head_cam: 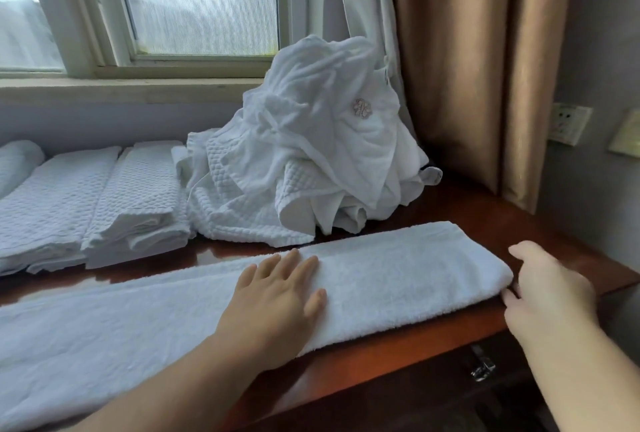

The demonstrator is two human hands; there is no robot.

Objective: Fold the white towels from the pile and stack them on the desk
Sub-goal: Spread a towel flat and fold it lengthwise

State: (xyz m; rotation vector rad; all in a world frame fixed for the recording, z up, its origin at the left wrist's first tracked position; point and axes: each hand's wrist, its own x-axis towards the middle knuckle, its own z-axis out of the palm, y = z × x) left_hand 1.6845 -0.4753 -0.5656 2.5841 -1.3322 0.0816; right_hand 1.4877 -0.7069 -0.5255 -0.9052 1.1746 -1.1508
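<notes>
Glossy wooden desk (pixel 467 223) under window (pixel 194 5), curtain (pixel 467 68)

The long towel (pixel 398 279) is plain white with a fine looped nap, lying on a glossy reddish-brown desk (pixel 485 220). The folded towels (pixel 135 196) are white with a waffle weave, and the white pile (pixel 311 140) shows a small pink embroidered emblem (pixel 362 108). The curtain (pixel 478 61) is tan.

A white-framed window with frosted panes (pixel 204 5) is letting in pale light, tan pleated curtains (pixel 478 68) are hanging beside it, and a cream wall socket plate (pixel 568 123) is sitting just right of them.
</notes>
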